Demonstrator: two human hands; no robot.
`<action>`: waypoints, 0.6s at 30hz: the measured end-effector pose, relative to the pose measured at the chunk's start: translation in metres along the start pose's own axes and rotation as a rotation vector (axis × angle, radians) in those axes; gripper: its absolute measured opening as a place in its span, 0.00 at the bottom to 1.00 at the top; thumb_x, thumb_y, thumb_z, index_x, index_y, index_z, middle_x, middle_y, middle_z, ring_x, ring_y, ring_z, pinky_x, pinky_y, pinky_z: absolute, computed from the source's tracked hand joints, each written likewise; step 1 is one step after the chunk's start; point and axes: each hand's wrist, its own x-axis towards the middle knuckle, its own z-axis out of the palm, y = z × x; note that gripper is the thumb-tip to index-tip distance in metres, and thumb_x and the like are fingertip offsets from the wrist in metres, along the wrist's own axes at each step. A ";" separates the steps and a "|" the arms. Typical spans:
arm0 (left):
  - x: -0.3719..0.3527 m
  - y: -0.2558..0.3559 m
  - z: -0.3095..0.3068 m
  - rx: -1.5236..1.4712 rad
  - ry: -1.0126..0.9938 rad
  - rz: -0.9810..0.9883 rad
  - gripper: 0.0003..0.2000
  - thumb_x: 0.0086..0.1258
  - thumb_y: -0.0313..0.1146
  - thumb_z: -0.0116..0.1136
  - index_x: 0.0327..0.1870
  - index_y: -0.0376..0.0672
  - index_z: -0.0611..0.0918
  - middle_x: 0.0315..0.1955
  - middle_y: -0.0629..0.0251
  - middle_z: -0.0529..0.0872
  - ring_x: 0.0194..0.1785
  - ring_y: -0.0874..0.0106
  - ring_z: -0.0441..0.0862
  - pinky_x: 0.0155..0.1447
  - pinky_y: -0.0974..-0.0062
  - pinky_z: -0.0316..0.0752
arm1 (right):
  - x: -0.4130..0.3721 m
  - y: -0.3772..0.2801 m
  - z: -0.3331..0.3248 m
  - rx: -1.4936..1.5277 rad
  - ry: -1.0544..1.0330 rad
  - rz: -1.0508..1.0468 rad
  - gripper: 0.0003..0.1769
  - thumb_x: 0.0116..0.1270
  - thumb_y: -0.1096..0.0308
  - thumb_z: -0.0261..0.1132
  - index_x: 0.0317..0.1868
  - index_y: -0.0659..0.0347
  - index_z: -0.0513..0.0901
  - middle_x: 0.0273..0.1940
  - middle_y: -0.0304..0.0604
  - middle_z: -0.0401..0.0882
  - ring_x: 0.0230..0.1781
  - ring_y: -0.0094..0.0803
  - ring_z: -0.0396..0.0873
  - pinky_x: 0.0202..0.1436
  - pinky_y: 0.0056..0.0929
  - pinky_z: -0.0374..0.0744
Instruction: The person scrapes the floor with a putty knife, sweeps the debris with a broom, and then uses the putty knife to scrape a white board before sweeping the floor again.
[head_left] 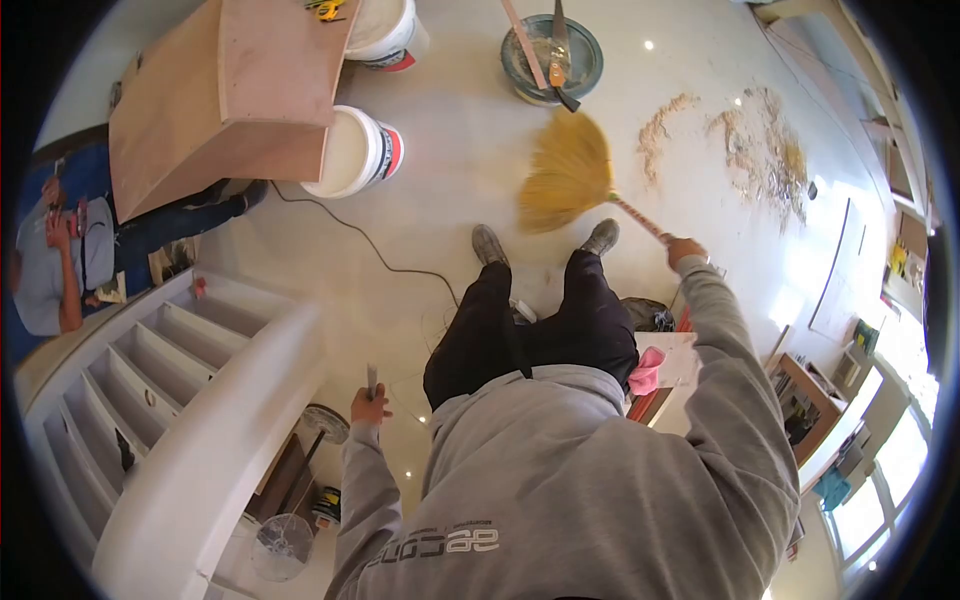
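My right hand (685,250) is closed round the striped handle of a yellow straw broom (570,175). The broom's fan of bristles rests on the pale floor in front of my shoes and looks slightly blurred. My left hand (370,405) is held low at my left side, fingers closed on a small, flat greyish object (372,375) that sticks up from it; its kind is hard to make out. To the right of the broom, sweepings of wood shavings and dust (765,150) lie on the floor in a loose pile, with a thinner streak nearer the bristles.
A basin (593,75) holding a saw and a wooden strip stands ahead. White buckets (345,150) stand beside a plywood box (270,80). A cable (370,240) crosses the floor. At left are a white curved shelf unit (215,395) and another person (70,250).
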 end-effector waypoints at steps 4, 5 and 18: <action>0.001 0.043 0.026 0.069 -0.035 0.056 0.19 0.67 0.46 0.56 0.40 0.34 0.75 0.28 0.57 0.84 0.20 0.69 0.82 0.20 0.77 0.72 | 0.026 0.094 0.004 -0.004 0.127 0.092 0.19 0.66 0.65 0.50 0.56 0.42 0.76 0.45 0.47 0.82 0.46 0.43 0.81 0.49 0.41 0.79; 0.001 0.052 0.031 0.057 -0.045 0.086 0.20 0.68 0.46 0.55 0.40 0.34 0.74 0.29 0.56 0.84 0.21 0.70 0.83 0.20 0.77 0.72 | 0.027 0.114 0.002 0.040 0.165 0.091 0.18 0.65 0.65 0.52 0.55 0.47 0.76 0.42 0.48 0.83 0.45 0.44 0.81 0.47 0.41 0.80; -0.058 0.108 0.159 0.215 -0.113 0.001 0.25 0.67 0.49 0.55 0.46 0.30 0.71 0.33 0.54 0.84 0.24 0.66 0.84 0.21 0.73 0.72 | -0.076 0.228 -0.025 0.274 0.308 -0.193 0.19 0.64 0.63 0.56 0.56 0.37 0.75 0.37 0.51 0.82 0.38 0.47 0.82 0.41 0.44 0.79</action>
